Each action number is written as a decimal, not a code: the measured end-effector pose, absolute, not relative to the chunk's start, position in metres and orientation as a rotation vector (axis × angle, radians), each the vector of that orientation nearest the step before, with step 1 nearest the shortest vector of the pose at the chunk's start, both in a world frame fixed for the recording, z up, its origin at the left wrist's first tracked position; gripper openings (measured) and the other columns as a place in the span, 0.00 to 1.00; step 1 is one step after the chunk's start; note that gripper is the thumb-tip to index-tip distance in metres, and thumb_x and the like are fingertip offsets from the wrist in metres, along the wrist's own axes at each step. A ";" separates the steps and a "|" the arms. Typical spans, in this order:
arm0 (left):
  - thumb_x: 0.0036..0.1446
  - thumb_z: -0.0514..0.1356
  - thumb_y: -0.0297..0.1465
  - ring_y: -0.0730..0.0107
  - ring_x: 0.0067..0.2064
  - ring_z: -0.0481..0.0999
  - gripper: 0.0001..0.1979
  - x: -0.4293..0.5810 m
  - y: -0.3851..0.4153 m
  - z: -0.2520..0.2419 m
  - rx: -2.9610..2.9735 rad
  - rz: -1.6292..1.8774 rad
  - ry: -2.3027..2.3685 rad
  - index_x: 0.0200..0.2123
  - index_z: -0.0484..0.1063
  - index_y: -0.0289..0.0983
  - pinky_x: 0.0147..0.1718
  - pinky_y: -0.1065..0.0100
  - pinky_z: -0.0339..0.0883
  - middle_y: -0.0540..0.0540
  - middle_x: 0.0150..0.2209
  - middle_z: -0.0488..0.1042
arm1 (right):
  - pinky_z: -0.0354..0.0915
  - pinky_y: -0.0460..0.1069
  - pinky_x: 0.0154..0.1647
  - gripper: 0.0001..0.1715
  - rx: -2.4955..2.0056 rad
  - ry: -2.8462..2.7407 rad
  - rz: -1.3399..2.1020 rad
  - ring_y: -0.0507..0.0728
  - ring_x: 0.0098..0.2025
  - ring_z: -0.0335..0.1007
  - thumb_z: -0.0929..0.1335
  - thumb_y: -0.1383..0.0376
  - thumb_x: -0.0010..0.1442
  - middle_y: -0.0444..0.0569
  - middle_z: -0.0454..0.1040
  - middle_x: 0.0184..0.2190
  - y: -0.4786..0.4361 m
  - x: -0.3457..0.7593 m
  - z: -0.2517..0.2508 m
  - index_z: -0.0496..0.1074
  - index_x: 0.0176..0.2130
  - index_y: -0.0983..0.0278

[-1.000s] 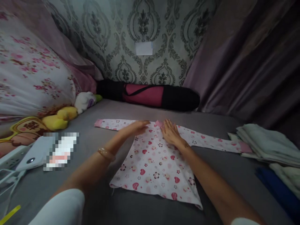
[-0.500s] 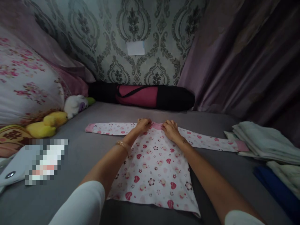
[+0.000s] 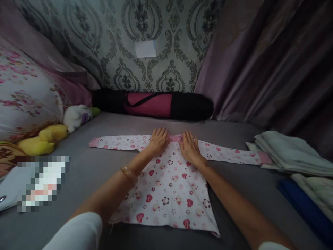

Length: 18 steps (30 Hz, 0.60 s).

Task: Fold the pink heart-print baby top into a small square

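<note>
A small white long-sleeved shirt [image 3: 169,187] printed with pink hearts and flowers lies spread flat on the grey bed sheet [image 3: 85,173], sleeves stretched out left and right. My left hand [image 3: 158,140] rests flat on its left shoulder, fingers stretched out. On the right shoulder lies my right hand [image 3: 189,146], also flat and open. Both hands sit on either side of the pink neckline [image 3: 176,138]. A gold bangle circles my left wrist.
Folded pale clothes [image 3: 291,154] are stacked at the right, with a blue cloth [image 3: 301,205] in front of them. A black and pink roll bag [image 3: 153,104] lies by the wall. Plush toys [image 3: 47,137] and a floral pillow [image 3: 23,100] sit at the left.
My hands went from curled at the neckline to lying flat on the shoulders. The view has shifted slightly to the right.
</note>
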<state>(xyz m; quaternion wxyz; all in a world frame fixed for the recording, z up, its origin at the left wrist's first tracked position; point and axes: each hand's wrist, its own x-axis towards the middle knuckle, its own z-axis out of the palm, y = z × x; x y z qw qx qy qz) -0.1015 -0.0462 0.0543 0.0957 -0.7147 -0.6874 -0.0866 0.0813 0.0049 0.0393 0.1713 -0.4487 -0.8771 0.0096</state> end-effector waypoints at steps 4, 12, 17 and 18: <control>0.66 0.39 0.48 0.50 0.69 0.49 0.36 -0.094 -0.052 0.035 -2.211 -0.187 -2.168 0.67 0.48 0.28 0.64 0.50 0.42 0.30 0.67 0.52 | 0.37 0.61 0.68 0.37 -1.339 -2.587 0.103 0.65 0.70 0.36 0.53 0.56 0.69 0.64 0.46 0.68 -0.003 0.082 0.030 0.49 0.67 0.79; 0.66 0.38 0.51 0.52 0.70 0.40 0.40 -0.102 -0.074 0.053 -2.483 -0.197 -2.115 0.69 0.40 0.27 0.65 0.50 0.38 0.30 0.69 0.41 | 0.36 0.61 0.69 0.37 -1.226 -2.690 0.272 0.61 0.70 0.31 0.51 0.55 0.70 0.60 0.40 0.69 -0.019 0.095 0.050 0.46 0.69 0.76; 0.66 0.36 0.52 0.58 0.71 0.39 0.38 -0.108 -0.109 0.051 -2.658 -0.129 -1.896 0.69 0.42 0.32 0.66 0.54 0.32 0.34 0.70 0.43 | 0.35 0.61 0.69 0.35 -0.890 -2.879 0.278 0.59 0.70 0.31 0.52 0.56 0.70 0.56 0.42 0.69 -0.044 0.107 0.049 0.49 0.68 0.72; 0.66 0.36 0.52 0.57 0.71 0.40 0.38 -0.109 -0.112 0.049 -2.658 -0.119 -1.907 0.69 0.43 0.33 0.66 0.54 0.33 0.35 0.70 0.44 | 0.36 0.61 0.69 0.34 -0.878 -2.898 0.279 0.59 0.70 0.33 0.52 0.56 0.71 0.56 0.43 0.69 -0.046 0.107 0.047 0.50 0.68 0.72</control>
